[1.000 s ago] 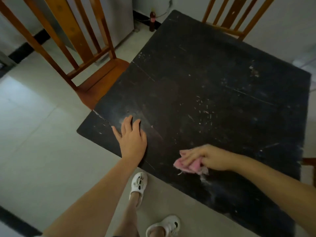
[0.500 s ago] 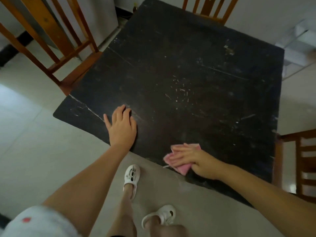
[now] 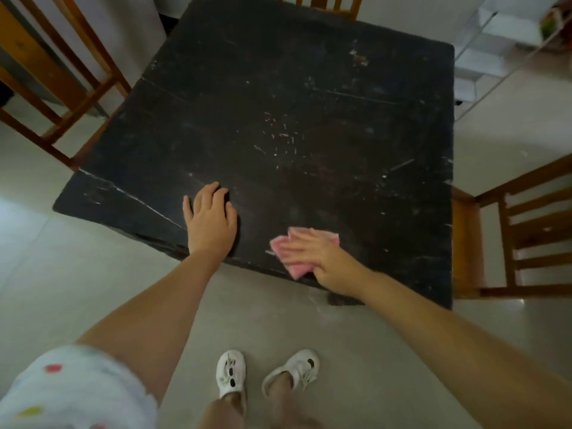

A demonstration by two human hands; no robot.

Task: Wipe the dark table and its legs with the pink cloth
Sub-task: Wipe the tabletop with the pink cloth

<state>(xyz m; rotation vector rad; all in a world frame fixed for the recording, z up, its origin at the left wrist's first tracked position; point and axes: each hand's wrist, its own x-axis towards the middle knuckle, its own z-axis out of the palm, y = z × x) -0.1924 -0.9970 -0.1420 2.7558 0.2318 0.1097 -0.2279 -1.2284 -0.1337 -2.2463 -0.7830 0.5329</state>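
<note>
right grip (image 3: 312, 258) released, pressing flat on pink cloth (image 3: 295, 268) beneath it at surface (image 3: 278, 88) edge; left grip (image 3: 210, 224) released, flat.

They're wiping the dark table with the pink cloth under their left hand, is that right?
Not quite. The pink cloth is under the right hand, not the left. The head view shows the left hand lying flat on the bare dark table with nothing under it. The rest is right.
</note>
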